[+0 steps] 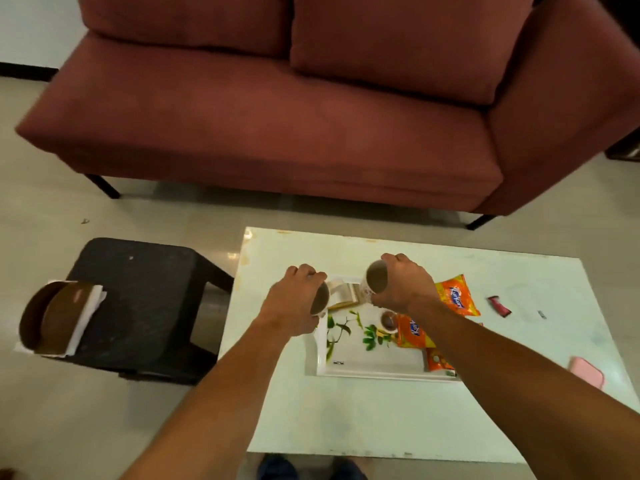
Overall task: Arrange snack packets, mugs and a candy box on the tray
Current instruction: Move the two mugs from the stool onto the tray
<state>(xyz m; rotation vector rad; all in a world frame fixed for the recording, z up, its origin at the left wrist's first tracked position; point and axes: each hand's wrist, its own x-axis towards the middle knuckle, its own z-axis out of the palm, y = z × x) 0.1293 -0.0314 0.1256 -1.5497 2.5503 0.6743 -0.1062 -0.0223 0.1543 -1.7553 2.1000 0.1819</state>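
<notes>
Both my arms reach in: left hand [294, 301] has its grip wrapped round the left mug [320, 299], right hand [403, 289] round the right mug [375, 284]. Both mugs are at the tray's [363, 370] far end and seemingly full. I'd set them down level, clear of the candy box [344, 292].

The left hand [294, 301] hides most of its mug [320, 299]; the right forearm [485, 348] overlaps the lowest packet [437, 362].

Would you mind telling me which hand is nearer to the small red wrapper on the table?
Right. The right hand is left of the wrapper, beyond an orange packet; the left hand is farther left, across the tray.
</notes>
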